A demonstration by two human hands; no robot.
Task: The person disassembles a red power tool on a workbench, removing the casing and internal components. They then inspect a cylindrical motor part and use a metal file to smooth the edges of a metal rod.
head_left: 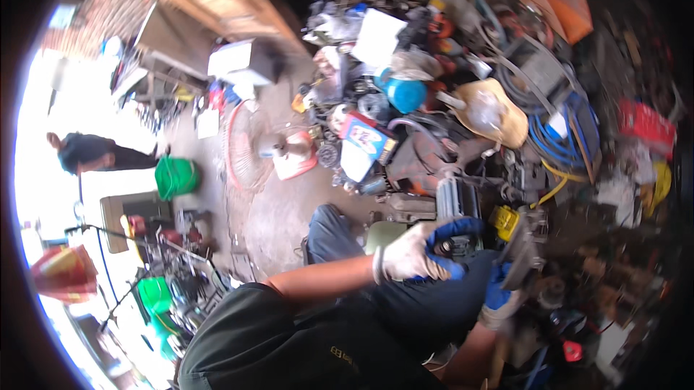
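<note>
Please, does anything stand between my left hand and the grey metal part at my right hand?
Yes, partly: in this view your dark-trousered knee lies between your left hand and the grey metal part; nothing else visible does. Depth is unclear.

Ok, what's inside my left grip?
Your left grip, in a white-and-blue glove, curls round a dark part. Only its exposed face shows; whatever the glove covers can't be seen, and its exact kind is unclear.

Bare grey-brown floor [278, 206] mid-view — green bucket [176, 179], pink-rimmed fan [237, 151], big mixed heap [405, 93] on it.
</note>
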